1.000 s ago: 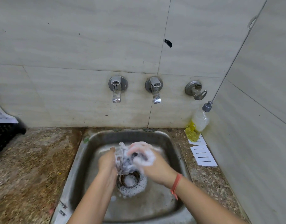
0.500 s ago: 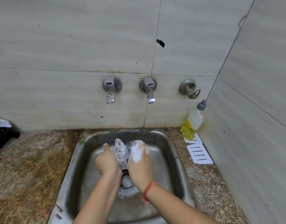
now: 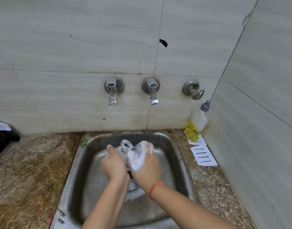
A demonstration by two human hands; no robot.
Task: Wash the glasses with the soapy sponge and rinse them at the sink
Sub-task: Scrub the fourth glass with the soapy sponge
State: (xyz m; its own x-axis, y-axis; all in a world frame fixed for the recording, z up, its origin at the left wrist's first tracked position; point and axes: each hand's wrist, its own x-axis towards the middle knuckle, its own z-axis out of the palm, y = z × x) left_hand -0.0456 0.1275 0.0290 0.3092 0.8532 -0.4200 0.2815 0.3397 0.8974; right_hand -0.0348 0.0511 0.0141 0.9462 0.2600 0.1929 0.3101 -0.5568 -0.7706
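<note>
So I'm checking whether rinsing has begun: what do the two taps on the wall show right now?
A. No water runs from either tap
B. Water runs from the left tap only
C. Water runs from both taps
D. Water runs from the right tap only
A: no stream falls from the left tap or the right tap, while both hands, left hand and foamy right hand, hold the glass over the sink.

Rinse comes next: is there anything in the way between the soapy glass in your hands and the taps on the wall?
Nothing visible. The glass is held between the left hand and the foam-covered right hand over the sink. The space up to both taps is open; neither is running.
</note>
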